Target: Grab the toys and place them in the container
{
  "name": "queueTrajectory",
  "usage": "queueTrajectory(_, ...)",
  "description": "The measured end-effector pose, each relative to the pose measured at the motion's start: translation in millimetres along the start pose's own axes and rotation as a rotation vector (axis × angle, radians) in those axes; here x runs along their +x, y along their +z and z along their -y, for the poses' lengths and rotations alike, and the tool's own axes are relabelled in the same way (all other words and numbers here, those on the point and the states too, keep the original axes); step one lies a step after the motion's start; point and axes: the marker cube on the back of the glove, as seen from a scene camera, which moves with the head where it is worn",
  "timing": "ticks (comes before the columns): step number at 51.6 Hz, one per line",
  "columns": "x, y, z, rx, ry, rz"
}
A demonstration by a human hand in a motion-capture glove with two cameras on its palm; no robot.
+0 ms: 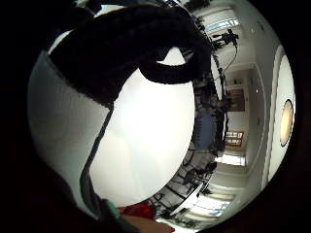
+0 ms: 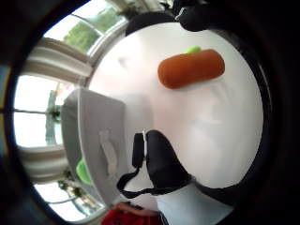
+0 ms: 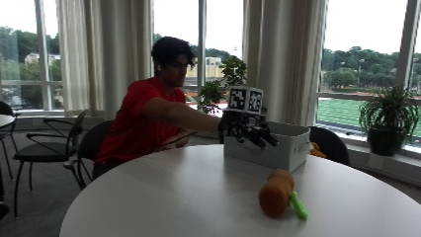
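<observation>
Apparently the task was only partly done: a green toy (image 2: 82, 172) already lay inside the grey container (image 3: 276, 148), while the orange carrot toy (image 3: 277, 193) was on the white bench (image 3: 164, 202), near the container. The gloved right hand (image 3: 248, 131) hovered in front of the container, its fingers (image 3: 263, 138) relaxed and holding nothing.

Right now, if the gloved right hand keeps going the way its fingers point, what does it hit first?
Probably the white table. The right hand hangs by the grey container, fingers angled down toward the carrot toy. The table likely comes first; depth is unclear.
</observation>
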Motion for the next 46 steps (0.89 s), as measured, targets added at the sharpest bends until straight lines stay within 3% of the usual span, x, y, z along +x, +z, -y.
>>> queueTrajectory(23,-17,66,78,-0.101,0.073,0.191)
queueTrajectory(46,-23,110,107,-0.144,0.046,0.089)
